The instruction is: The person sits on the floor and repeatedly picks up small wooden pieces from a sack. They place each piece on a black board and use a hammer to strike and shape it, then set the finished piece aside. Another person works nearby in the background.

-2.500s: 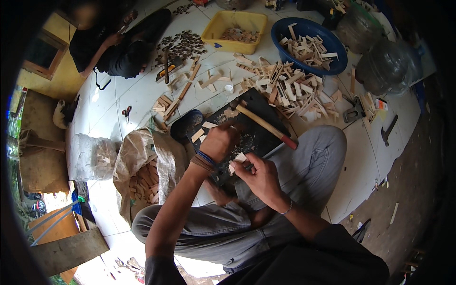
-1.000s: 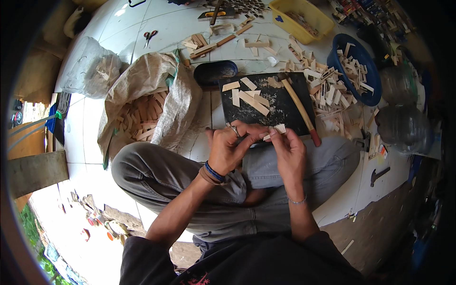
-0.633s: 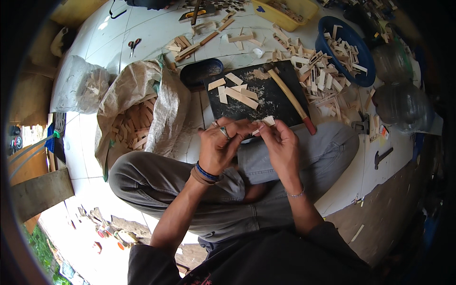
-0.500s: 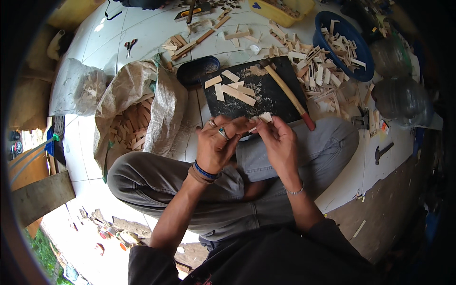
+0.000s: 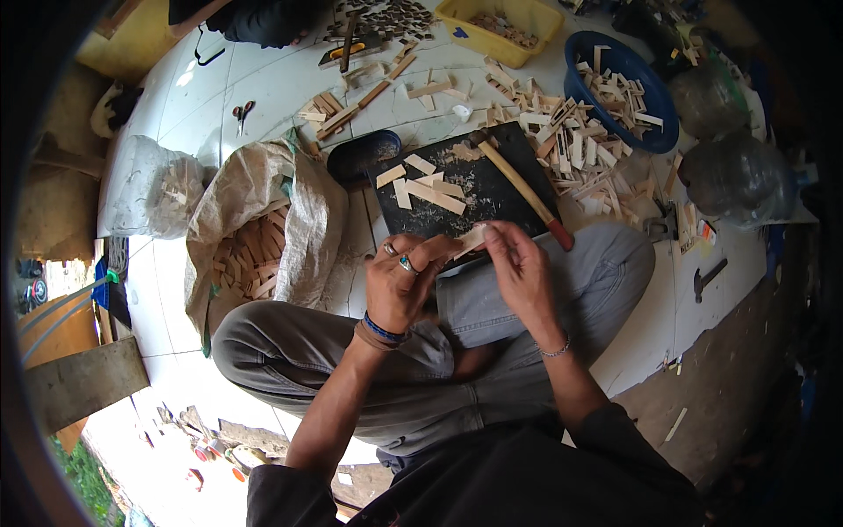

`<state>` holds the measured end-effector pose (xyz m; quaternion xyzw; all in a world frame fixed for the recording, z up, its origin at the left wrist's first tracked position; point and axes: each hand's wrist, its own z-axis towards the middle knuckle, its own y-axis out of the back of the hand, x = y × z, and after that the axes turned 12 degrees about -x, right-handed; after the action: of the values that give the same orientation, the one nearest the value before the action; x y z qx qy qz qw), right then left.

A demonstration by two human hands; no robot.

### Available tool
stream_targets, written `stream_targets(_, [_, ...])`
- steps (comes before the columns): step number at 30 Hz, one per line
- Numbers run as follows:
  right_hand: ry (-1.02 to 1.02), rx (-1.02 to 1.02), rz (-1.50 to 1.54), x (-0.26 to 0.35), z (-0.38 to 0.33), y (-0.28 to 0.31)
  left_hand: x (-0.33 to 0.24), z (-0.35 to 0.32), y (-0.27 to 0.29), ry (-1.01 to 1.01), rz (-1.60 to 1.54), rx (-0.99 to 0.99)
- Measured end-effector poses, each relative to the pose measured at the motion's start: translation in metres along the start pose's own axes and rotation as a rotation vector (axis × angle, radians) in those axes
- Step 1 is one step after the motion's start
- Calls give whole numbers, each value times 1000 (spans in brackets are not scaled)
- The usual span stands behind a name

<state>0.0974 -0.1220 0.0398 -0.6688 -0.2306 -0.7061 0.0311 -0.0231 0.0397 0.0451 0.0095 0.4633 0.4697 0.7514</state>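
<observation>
Between my two hands is a small flat wooden piece (image 5: pixel 468 243), held above the near edge of a black board (image 5: pixel 509 189). My left hand (image 5: pixel 401 281) grips its left end with closed fingers. At the right end, my right hand (image 5: pixel 516 268) pinches it between thumb and fingers. Several pale wood pieces (image 5: pixel 436 198) lie on the board among fine shavings. A hammer with a wooden, red-ended handle (image 5: pixel 520 186) rests across the board's right side.
Left stands an open woven sack (image 5: pixel 303 220) of wood pieces. A dark oval tray (image 5: pixel 351 158) sits behind it. A heap of wooden pieces (image 5: pixel 584 145) lies beside a blue basin (image 5: pixel 663 132). Scissors (image 5: pixel 242 114), a yellow tub (image 5: pixel 518 53) and a second hammer (image 5: pixel 708 281) are farther out.
The wooden piece between my hands has turned and now shows more of its length. My head view has shifted slightly. At the top left, another person's dark sleeve has come further in.
</observation>
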Motion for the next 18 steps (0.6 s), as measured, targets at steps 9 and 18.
stream_targets(9, [502, -41, -841, -40, 68, 47, -2, -4, -8, 32, 50, -101])
stream_targets(18, [229, 97, -507, 29, 28, 88, 8, -7, -9, -45, 103, -169])
